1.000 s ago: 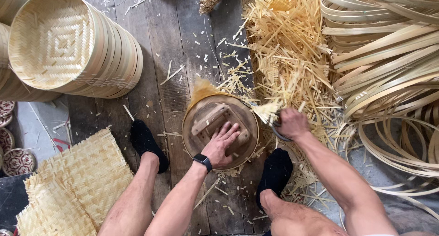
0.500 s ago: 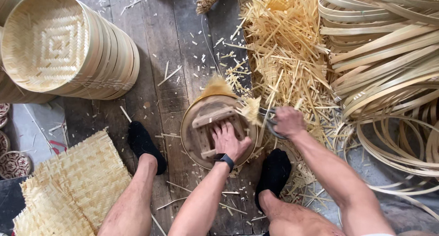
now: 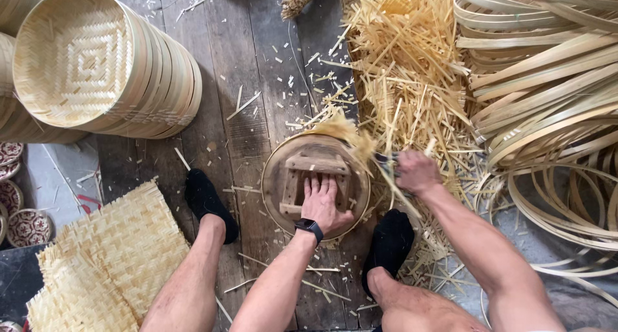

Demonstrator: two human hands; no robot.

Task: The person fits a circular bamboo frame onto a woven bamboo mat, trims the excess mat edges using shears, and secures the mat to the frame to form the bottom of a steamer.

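Left hand pressing a round basket frame, right hand gripping a tool at its rim.

I see my left hand (image 3: 324, 205) lying flat, fingers spread, on the wooden crosspieces of the frame (image 3: 315, 181), which sits on the plank floor (image 3: 248, 68) between my two black-socked feet. My right hand (image 3: 417, 172) is clenched on a dark-handled tool (image 3: 387, 165) just beside the frame's right edge, where frayed bamboo sticks out. Loose bamboo strips (image 3: 405, 68) pile behind it, coiled hoops (image 3: 547, 81) lie to the right, stacked baskets (image 3: 96, 65) upper left, a woven mat (image 3: 109, 261) lower left.
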